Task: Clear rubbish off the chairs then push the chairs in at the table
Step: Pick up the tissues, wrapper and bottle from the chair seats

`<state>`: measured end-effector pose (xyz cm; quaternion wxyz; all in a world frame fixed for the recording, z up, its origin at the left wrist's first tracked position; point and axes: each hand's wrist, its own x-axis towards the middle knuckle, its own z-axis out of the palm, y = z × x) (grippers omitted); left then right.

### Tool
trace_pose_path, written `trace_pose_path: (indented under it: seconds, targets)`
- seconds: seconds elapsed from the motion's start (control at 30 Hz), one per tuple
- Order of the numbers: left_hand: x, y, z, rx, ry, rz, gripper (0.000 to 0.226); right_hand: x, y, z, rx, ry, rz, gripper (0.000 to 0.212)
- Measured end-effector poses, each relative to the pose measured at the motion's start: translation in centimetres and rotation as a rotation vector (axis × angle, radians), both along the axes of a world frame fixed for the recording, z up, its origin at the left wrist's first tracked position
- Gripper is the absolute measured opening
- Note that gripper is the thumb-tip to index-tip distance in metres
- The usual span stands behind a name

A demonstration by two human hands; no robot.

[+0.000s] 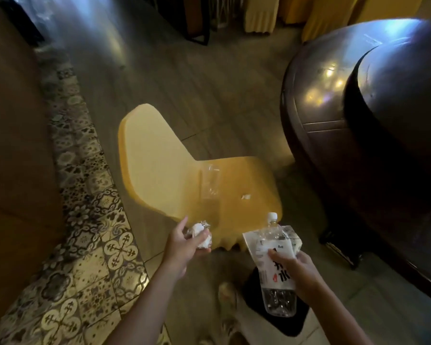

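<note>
A clear plastic container [209, 185] and a small white scrap [246, 196] lie on the seat of the yellow chair [249, 175], which stands apart from the dark round surface [334, 100]. Your left hand [184, 242] grips a crumpled wrapper [200, 232], and your right hand [300, 272] clasps a labelled water bottle [271, 236]. Pass the wrapper to your right hand first, so the left is free to lift both pieces cleanly.

The chair [154, 158] stands left of the surface [321, 95]
A bottle [210, 180] and a paper scrap [246, 196] lie on it, the scrap to the right.
</note>
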<state>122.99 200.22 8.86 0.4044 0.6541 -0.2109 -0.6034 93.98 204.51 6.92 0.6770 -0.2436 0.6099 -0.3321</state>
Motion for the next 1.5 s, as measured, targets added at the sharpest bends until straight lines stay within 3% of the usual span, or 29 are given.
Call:
trace_pose_path:
  seconds: [0.23, 0.4, 0.53, 0.83, 1.03, 1.3, 1.5]
  targets:
    - [-1.7, -14.4, -9.0, 0.104, -0.109, -0.1, 0.048, -0.9, -10.5, -9.2, 0.083, 0.031, 0.013, 0.04]
    - [-1.8, -22.9, -16.2, 0.173, -0.249, -0.144, 0.056, -1.5, -17.8, -15.9, 0.158, 0.033, 0.021, 0.047]
    - [-1.3, -27.9, -21.5, 0.146, -0.354, -0.186, 0.045, -1.2, -22.0, -19.7, 0.145, 0.02, 0.012, 0.039]
    - [-2.7, -32.5, -30.3, 0.224, -0.288, -0.23, 0.028, -1.8, -25.5, -24.2, 0.152, 0.017, -0.13, 0.045]
    - [-3.3, -33.1, -30.5, 0.161, -0.385, -0.178, 0.043, -3.0, -25.3, -24.9, 0.152, 0.008, -0.182, 0.049]
    - [-1.5, -34.5, -26.7, 0.074, -0.276, -0.026, 0.079, 2.3, -27.9, -26.8, 0.115, -0.029, -0.193, 0.05]
    - [-0.4, -34.0, -25.6, 0.046, -0.219, -0.014, 0.08, 5.6, -30.1, -30.1, 0.187, 0.018, -0.185, 0.037]
